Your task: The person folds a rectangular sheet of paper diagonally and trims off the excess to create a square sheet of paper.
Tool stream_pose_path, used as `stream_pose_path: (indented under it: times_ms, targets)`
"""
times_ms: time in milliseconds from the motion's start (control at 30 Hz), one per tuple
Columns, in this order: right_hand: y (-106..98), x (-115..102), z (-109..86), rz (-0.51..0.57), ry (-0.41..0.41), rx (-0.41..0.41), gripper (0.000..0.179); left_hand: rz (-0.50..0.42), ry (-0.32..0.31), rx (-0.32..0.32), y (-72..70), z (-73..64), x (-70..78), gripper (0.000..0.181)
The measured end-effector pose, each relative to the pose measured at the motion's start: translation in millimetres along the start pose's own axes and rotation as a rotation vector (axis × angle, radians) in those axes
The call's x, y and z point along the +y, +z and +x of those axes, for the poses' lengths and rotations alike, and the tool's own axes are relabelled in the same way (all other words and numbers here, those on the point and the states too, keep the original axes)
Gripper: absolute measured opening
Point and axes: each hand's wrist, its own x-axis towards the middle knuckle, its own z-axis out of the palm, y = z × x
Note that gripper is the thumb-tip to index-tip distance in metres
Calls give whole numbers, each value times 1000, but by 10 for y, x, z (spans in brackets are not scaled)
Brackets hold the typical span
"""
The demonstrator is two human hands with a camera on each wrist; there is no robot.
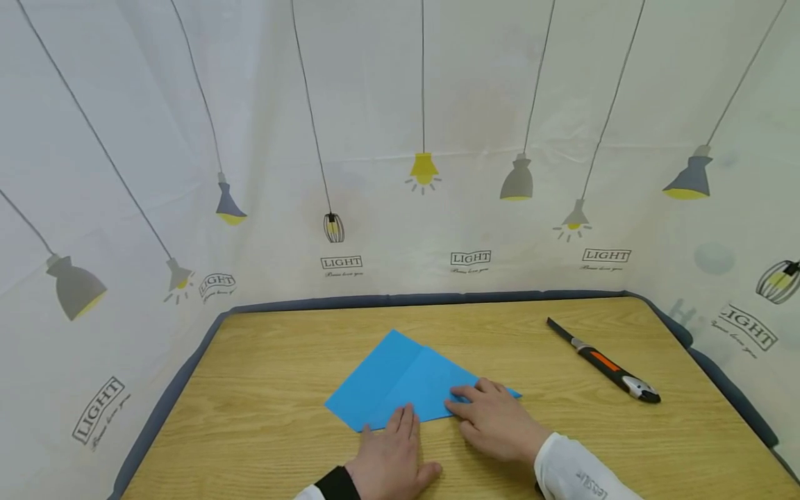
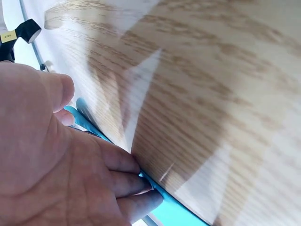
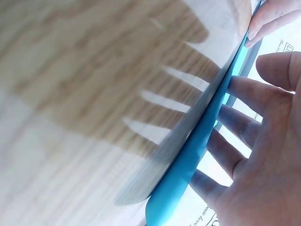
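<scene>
A sheet of blue paper (image 1: pixel 381 382) lies on the table, folded over on its right part, with a crease line running across its middle. My left hand (image 1: pixel 394 455) rests its extended fingertips on the paper's near edge, its thumb out to the side on the wood. To the right, my right hand (image 1: pixel 496 420) lays spread fingers on the folded part near its pointed right corner. The right wrist view shows those fingers (image 3: pixel 242 127) along the rounded fold of the blue paper (image 3: pixel 188 165). In the left wrist view, the left palm (image 2: pixel 61 160) faces the camera beside the paper's edge.
A cutter knife (image 1: pixel 603 361) with a black and orange handle lies at the right, its dark blade pointing to the back left. The wooden table (image 1: pixel 262 389) is bordered by a dark edge and a white curtain (image 1: pixel 375 104) printed with lamps.
</scene>
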Motion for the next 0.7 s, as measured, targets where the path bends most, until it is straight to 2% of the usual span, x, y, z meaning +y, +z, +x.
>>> stream_pose_path:
  times_ms: [333,600,700]
  targets:
    - [16,-48,-19,-57,-4,2,39,-21,-11,-23,-4,15,-24,88]
    - [104,-204,-29,-27,-106,2,42,-62,20,-30,-30,11,-63,85]
    - [108,-257,-19,-10,-121,9,41,-67,26,-38,-35,6,-70,86]
